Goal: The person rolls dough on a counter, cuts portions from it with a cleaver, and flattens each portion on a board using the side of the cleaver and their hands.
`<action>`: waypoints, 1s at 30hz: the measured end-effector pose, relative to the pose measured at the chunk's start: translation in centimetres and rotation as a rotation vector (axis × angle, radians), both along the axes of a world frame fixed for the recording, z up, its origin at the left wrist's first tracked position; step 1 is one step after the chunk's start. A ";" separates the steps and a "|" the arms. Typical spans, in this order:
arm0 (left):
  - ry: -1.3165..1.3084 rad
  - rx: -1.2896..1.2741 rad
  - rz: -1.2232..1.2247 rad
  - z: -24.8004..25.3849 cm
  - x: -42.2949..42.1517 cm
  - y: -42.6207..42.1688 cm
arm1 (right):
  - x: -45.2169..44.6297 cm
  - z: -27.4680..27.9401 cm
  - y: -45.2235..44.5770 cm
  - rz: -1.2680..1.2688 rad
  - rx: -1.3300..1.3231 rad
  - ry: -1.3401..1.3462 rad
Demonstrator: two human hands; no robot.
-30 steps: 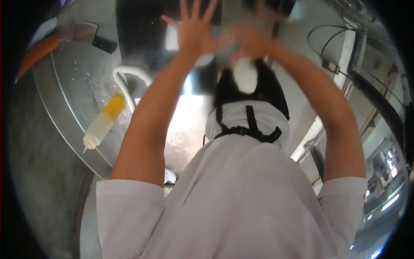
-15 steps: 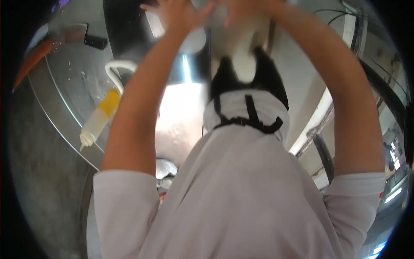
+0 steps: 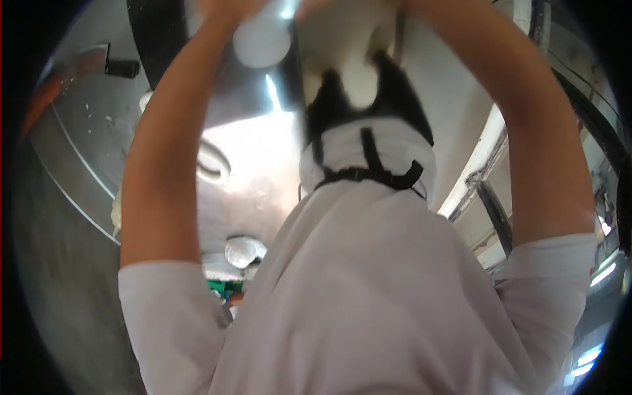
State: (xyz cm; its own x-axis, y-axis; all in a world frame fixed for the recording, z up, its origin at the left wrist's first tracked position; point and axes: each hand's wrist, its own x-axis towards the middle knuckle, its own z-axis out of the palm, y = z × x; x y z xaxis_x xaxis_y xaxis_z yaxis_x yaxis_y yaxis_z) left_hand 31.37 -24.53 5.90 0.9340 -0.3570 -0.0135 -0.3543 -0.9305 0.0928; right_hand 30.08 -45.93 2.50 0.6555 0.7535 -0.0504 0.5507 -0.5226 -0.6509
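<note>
White, round, flat-looking thing point(image 3: 262, 41) is seen over dark, shiny tabletop point(image 3: 243, 89) | just below and right of left hand point(image 3: 230, 6), the nearer | right hand point(image 3: 316, 6) barely shown | grips cannot be told

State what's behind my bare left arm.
A curved white strip shows past the inner edge of the bare left arm, a rounded white piece and pale tapered tip past its outer edge; anything between is covered.
</note>
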 end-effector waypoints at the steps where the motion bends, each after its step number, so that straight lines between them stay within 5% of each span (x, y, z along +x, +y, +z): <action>1: -0.011 -0.017 0.001 0.2 -0.8 -0.5 | -0.6 1.1 0.3 0.014 0.069 0.286; 2: 0.060 0.076 -0.024 1.1 -2.5 -0.9 | -3.4 -3.2 0.1 -0.149 0.024 -0.053; 5: 0.072 0.123 -0.018 -0.6 -2.5 -1.1 | -2.3 0.5 -0.3 -0.075 -0.174 0.322; 8: -0.016 -0.008 0.038 -1.4 -1.0 -0.7 | 2.3 3.1 -0.3 0.028 -0.183 0.264; 11: -0.026 -0.119 0.020 -0.9 0.4 0.0 | 0.4 -1.5 0.3 -0.155 0.030 -0.429; 12: -0.006 -0.069 -0.084 -0.9 0.0 0.7 | -0.1 -0.2 0.4 -0.155 0.025 -0.433; 14: 0.046 0.041 -0.280 -0.7 -2.7 2.1 | -3.1 1.9 1.5 -0.042 -0.049 0.475; 23: -0.106 -0.162 -0.401 -1.3 3.0 2.7 | 0.0 -0.1 1.7 -0.182 -0.096 -0.073; 26: -0.052 -0.112 -0.503 -2.1 1.4 3.0 | -3.8 -0.5 2.2 -0.291 -0.019 -0.035; 28: -0.015 -0.037 -0.526 -2.0 0.7 2.6 | -5.4 1.0 2.8 -0.332 -0.154 0.312; 30: -0.126 -0.072 -0.481 -2.6 2.3 2.3 | -2.6 -0.3 1.6 -0.297 -0.106 0.180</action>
